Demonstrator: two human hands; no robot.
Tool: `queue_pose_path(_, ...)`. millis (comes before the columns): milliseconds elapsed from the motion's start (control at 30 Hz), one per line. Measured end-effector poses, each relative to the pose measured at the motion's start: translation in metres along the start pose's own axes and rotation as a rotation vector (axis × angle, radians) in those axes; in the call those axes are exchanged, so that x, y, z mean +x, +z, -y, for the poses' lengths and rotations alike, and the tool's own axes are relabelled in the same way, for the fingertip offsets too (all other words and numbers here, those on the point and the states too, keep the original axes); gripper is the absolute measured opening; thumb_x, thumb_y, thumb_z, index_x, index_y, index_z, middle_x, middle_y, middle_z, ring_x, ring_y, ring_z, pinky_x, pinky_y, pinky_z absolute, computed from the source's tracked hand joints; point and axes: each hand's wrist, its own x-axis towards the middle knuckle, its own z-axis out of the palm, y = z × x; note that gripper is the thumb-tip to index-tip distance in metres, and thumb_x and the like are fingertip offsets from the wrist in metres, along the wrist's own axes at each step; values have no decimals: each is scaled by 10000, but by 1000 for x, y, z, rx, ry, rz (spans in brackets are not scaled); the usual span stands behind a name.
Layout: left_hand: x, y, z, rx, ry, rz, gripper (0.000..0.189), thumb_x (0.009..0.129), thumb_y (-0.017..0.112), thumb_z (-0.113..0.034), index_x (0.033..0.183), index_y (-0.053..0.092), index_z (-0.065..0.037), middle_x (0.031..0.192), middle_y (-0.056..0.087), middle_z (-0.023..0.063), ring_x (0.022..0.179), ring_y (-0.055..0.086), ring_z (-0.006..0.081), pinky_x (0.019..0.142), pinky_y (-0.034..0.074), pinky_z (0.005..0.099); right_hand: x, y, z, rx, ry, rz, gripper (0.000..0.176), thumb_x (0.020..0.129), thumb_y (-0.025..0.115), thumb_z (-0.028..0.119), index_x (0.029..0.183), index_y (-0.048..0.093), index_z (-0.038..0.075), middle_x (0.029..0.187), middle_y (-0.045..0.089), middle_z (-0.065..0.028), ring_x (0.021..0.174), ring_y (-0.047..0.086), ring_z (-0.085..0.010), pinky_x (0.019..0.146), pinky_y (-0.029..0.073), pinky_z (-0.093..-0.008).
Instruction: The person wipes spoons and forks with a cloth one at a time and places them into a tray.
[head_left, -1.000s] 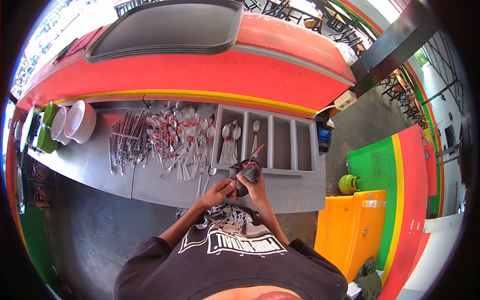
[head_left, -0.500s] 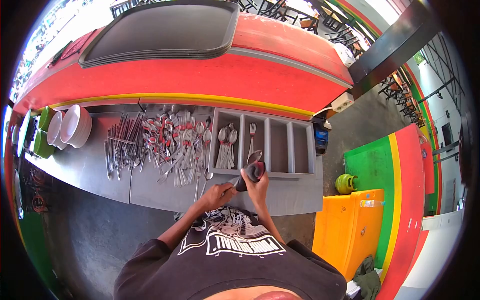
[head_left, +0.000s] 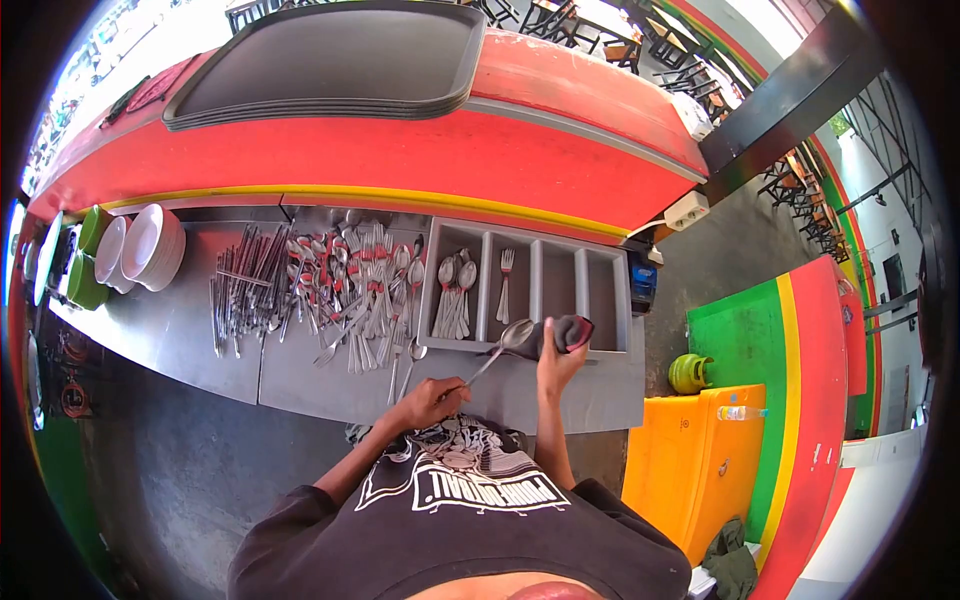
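Observation:
My left hand (head_left: 437, 401) is closed on the handle end of a metal spoon (head_left: 515, 334), whose bowl points up and to the right. My right hand (head_left: 556, 371) grips a dark cloth (head_left: 570, 335) just right of the spoon's bowl. Behind them lies a grey cutlery tray (head_left: 535, 290) with long compartments. Several spoons (head_left: 456, 290) fill its leftmost compartment, and forks (head_left: 505, 285) lie in the one beside it. To the left of the tray spreads a heap of mixed spoons and forks (head_left: 365, 285) on the metal counter (head_left: 310, 380).
A bundle of thin sticks or slim utensils (head_left: 245, 285) lies left of the heap. White bowls (head_left: 153, 250) and green bowls (head_left: 88, 280) stand at the far left. Dark serving trays (head_left: 330, 60) rest on the red ledge (head_left: 580, 85). A yellow box (head_left: 690, 465) is at right.
My right hand with the cloth has moved right, off the spoon, leaving its bowl and handle in view. My left hand has stayed nearly in place, still holding the spoon.

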Motion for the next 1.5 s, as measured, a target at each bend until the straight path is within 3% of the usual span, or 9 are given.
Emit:
queue_pose_path(233,6,4,1,-39,-58,-189,182,956,479,-85,987,613,34,642,545,52,614,526,124,607,454,307,-19,-2,19,350,175,59,329,843,755,166,1070,576,9,987,602,-56,902,555,-146,840,460,-305)
queue_pose_path(367,16,11,11,-63,-100,-260,173,944,505,-90,1007,611,32,655,565,63,634,545,129,613,457,308,-75,-10,41,330,65,612,405,785,812,167,1078,576,19,932,627,-32,831,581,-135,755,484,-304)
queue_pose_path(467,16,19,14,215,245,-452,168,926,502,-85,995,609,24,665,584,72,642,565,131,615,462,308,-97,-8,43,244,-4,702,430,748,839,169,1057,581,18,883,636,-78,776,605,-182,726,488,-314)
queue_pose_path(500,14,19,16,165,153,-399,170,922,497,-84,991,611,22,665,586,74,638,568,133,612,463,308,-99,-8,44,310,95,686,422,735,838,157,1038,580,16,877,620,-141,766,613,-273,720,488,-344)
queue_pose_path(567,5,17,19,73,-32,-280,175,914,487,-80,983,614,18,665,591,79,630,575,136,605,465,308,-98,-6,30,212,-33,615,420,724,829,136,1041,582,14,873,604,-147,781,605,-323,721,485,-370)
queue_pose_path(733,-3,23,-5,56,-34,-144,195,933,480,-110,976,622,17,660,579,72,606,556,136,596,460,307,-77,-8,21,37,-250,468,409,698,796,86,1044,596,-2,927,537,-165,847,569,-396,731,466,-434)
queue_pose_path(1167,-33,41,15,-65,-45,-113,195,966,482,-106,1014,605,36,672,576,60,633,535,109,607,451,282,-33,-6,5,-22,-300,150,305,724,792,49,978,629,2,917,536,-124,850,567,-324,770,457,-410)
queue_pose_path(1400,-32,31,30,-102,-66,-236,230,1009,481,-149,1052,620,29,668,583,39,626,532,103,616,452,266,-53,-5,-5,129,15,-135,337,803,785,160,1003,587,-26,947,566,-123,877,561,-271,803,450,-380)
queue_pose_path(1500,-23,26,39,-174,-65,-353,236,1013,482,-163,1049,624,22,672,591,32,627,539,98,616,457,262,-75,-12,-30,138,13,36,354,796,792,165,1028,588,-8,916,601,-96,841,571,-211,786,465,-341)
